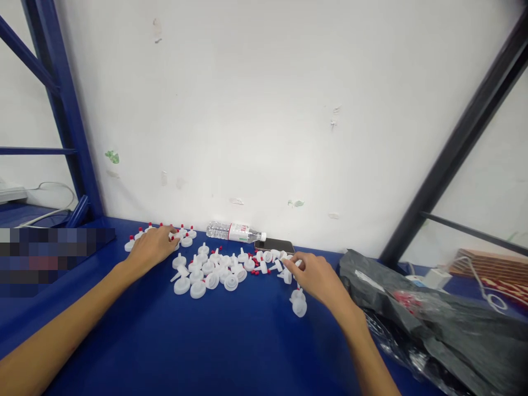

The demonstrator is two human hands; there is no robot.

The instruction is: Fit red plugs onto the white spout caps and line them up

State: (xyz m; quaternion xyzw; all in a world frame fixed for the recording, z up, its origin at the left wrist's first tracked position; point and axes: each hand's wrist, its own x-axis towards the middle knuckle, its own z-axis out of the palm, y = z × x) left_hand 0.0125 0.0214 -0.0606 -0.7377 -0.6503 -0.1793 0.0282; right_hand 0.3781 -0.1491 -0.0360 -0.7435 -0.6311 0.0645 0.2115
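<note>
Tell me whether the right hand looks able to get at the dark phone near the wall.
Probably yes: the dark phone lies just beyond and left of the right hand, its top mostly uncovered. White caps crowd its near edge, so reaching over them seems best.

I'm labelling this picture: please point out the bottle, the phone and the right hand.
Bottle [238, 232]: head view, on its label.
Phone [276, 245]: head view, on its dark face.
Right hand [317, 274]: head view, on its back.
</note>
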